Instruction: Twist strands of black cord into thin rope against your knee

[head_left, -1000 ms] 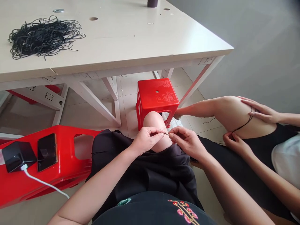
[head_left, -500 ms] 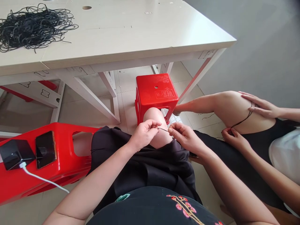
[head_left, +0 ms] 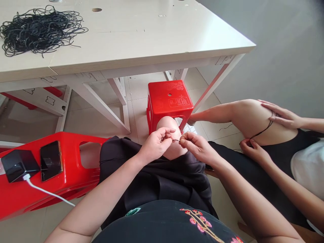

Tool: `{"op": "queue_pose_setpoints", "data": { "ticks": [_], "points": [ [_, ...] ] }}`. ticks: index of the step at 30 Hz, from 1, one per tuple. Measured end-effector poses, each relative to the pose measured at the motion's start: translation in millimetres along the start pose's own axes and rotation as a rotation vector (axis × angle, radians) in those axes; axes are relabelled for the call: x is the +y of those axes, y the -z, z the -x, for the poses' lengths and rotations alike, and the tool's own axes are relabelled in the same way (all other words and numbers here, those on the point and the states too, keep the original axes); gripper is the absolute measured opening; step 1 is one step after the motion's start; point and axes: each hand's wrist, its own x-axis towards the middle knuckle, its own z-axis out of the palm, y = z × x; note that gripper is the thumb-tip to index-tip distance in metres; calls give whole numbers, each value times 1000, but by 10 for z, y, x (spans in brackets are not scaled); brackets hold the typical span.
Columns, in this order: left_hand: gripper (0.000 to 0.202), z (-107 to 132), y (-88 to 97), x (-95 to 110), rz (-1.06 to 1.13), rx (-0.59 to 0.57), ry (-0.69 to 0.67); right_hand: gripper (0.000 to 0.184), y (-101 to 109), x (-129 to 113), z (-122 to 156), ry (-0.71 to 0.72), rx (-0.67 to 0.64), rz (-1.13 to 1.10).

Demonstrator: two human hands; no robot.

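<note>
Over the knee, left hand (head_left: 157,143) and right hand (head_left: 198,146) each have a pinched grip on a thin black cord (head_left: 176,140).

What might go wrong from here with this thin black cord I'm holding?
The black cord is only pinched between the left hand and right hand above the knee, so it might slip out and drop. The phone and black box lie on the slanted side of a tipped red stool. A bump, or a tug on the white cable, might slide them off.
</note>
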Motion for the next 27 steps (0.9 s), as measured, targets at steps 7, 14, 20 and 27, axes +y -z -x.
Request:
{"op": "queue_pose_setpoints", "data": {
  "ticks": [7,14,20,27],
  "points": [
    [24,0,-37,66,-152,-22,-28,18,-15,-60,-15,-30,-8,-43],
    [21,-24,-43,27,-168,-43,26,19,-57,-11,-35,157,91,156],
    [23,-61,-91,6,119,15,201,12,-81,25,-18,154,116,227],
    [17,-120,-159,-56,180,210,89,20,-65,8,7,-89,-22,-20]
  ]
}}
